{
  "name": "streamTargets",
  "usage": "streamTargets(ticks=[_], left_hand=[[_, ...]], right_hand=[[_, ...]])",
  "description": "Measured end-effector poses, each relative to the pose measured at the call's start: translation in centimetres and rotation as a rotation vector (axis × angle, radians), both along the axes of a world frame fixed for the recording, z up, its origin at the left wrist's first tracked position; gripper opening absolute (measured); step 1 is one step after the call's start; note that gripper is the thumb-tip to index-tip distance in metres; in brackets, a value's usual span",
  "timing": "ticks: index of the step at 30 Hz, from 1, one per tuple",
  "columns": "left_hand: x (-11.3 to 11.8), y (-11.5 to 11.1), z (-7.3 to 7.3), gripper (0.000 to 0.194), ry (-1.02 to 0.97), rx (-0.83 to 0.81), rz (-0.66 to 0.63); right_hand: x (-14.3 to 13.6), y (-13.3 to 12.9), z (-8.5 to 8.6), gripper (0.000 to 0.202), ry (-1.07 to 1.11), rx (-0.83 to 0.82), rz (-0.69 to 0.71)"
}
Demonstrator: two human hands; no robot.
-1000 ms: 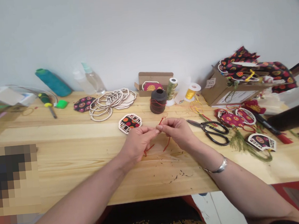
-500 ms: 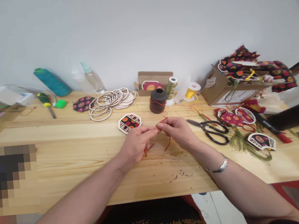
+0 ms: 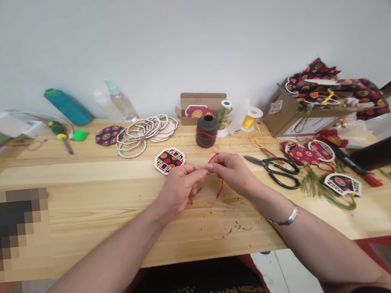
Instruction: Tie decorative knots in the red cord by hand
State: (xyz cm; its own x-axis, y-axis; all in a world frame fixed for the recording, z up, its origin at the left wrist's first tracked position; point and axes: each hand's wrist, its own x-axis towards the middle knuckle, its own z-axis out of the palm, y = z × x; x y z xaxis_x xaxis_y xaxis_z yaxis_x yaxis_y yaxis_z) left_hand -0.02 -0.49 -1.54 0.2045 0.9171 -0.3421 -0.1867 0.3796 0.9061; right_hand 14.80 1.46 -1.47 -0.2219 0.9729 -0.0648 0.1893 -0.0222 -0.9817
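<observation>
A thin red cord (image 3: 220, 188) runs between my two hands, its ends hanging below the fingers. My left hand (image 3: 182, 188) pinches it, thumb and forefinger pressed together. Fingertip to fingertip with it, my right hand (image 3: 232, 173) grips the same cord, and a short length sticks up above the knuckles. The exact spot where the fingers meet hides the cord. Just behind my left hand lies a patterned wooden-framed ornament (image 3: 170, 160), partly covered by it. Black-handled scissors (image 3: 279, 168) rest to the right of my right hand.
Behind the hands stand a dark thread cone (image 3: 206, 132), a green thread spool (image 3: 225, 113) and a yellow spool (image 3: 250, 119). Wooden frames (image 3: 132, 148) are piled at back left. A cardboard box (image 3: 278, 117) with fabric sits at right, near finished ornaments (image 3: 341, 184) with tassels.
Both hands stay almost in place, fingertips still together on the red cord. The finger positions shift only slightly.
</observation>
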Motion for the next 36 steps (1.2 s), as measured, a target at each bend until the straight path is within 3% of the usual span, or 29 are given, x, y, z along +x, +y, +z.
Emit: streamTargets(ticks=[4,10,21,30,33,36], left_hand=[[-0.21,0.02,0.25,0.016,0.025,0.022,-0.027],[-0.25,0.12,0.38,0.024,0.237,0.072,0.078],[-0.16,-0.06,0.67,0.021,0.142,0.138,0.145],[-0.41,-0.28,0.66,0.02,0.056,0.093,-0.032],[-0.27,-0.36,0.67,0.018,0.15,0.131,-0.095],[-0.16,-0.37,0.44,0.015,0.333,0.314,-0.118]], right_hand=[[0.34,0.13,0.26,0.017,-0.114,0.085,0.017],[0.63,0.36,0.32,0.016,-0.221,0.184,-0.037],[0.92,0.48,-0.03,0.016,-0.311,0.288,-0.081],[0.98,0.51,-0.37,0.014,-0.312,0.297,-0.123],[0.93,0.52,-0.17,0.015,-0.231,0.243,-0.129],[0.81,0.39,0.2,0.018,-0.135,0.153,-0.115]])
